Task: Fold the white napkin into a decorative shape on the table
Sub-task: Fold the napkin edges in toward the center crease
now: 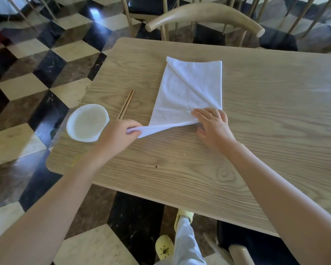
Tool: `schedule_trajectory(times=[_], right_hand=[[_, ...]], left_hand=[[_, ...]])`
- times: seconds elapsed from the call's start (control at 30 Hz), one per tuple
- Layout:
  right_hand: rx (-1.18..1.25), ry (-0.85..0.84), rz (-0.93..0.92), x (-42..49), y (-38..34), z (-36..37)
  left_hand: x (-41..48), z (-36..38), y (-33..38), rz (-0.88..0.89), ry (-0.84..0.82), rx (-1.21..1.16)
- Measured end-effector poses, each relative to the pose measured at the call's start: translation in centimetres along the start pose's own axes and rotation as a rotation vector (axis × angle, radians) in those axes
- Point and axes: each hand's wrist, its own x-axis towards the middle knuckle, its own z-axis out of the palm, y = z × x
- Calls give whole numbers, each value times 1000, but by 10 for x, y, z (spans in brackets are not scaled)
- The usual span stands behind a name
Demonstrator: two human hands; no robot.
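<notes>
The white napkin (187, 92) lies on the wooden table (266, 111), with a diagonal fold running from its far left corner to its near right corner. My left hand (120, 133) pinches the napkin's near left corner and holds it stretched out to the left, just above the table. My right hand (212, 125) rests flat, fingers spread, pressing the near right corner of the napkin down onto the table.
A pair of wooden chopsticks (127, 104) lies left of the napkin. A white bowl (87, 122) sits near the table's left edge. A wooden chair (204, 16) stands at the far side. Checkered floor surrounds the table.
</notes>
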Motion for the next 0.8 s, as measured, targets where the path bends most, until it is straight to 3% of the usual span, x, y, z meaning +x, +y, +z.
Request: schedule_trajectory(times=[0.13, 0.23, 0.47, 0.8], right_hand=[[192, -100, 18, 24, -3, -8], [225, -16, 129, 27, 6, -18], [279, 182, 375, 13, 24, -19], [191, 303, 502, 9, 17, -6]], left_hand=[[17, -19, 0, -46, 34, -269], [42, -25, 0, -103, 95, -589], [138, -19, 8, -358, 115, -862], [249, 9, 22, -401, -25, -618]])
